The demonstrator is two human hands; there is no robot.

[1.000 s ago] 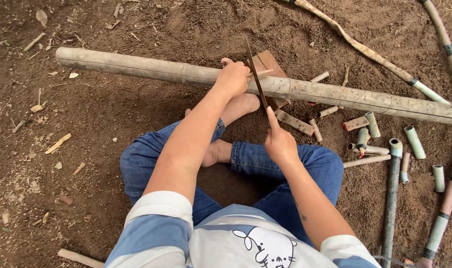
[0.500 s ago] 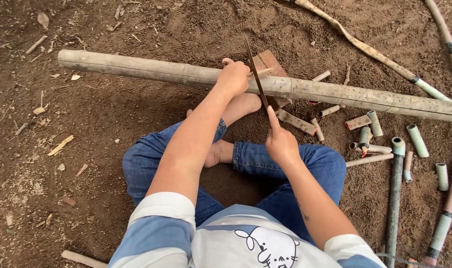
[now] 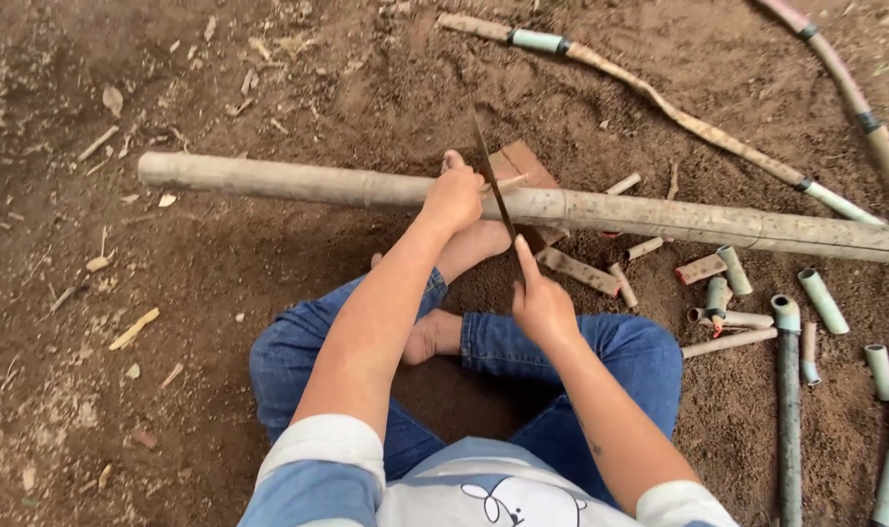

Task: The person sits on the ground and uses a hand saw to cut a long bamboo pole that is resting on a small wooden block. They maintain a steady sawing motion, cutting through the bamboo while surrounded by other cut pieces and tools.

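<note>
Ground: I sat cross-legged on bare brown dirt (image 3: 171, 390), my legs in blue jeans folded just under the long pole; dry leaf bits and chips lay scattered about it.
Long pole: a thick bamboo pole (image 3: 659, 217) ran left to right in front of me; it rested across a flat brown block (image 3: 523, 168) and over my foot.
Other stems: thinner crooked stems (image 3: 679, 117) lay beyond the pole; straight greenish lengths (image 3: 788, 410) lay on my side of it, off to the right.
Cut pieces: short bamboo offcuts (image 3: 732, 268) lay in a loose cluster just below the pole's right half.
Saw: a thin dark blade (image 3: 491, 176) crossed the pole at a slant beside the block; against the half-second before, it stood in nearly the same place, so I judged the cut shallow and barely advanced.
Left hand: my left hand (image 3: 454, 200) was closed down over the pole just left of the blade, pinning it.
Right hand: my right hand (image 3: 540, 304) was wrapped shut on the saw's near end, forefinger stretched along the blade toward the pole.
</note>
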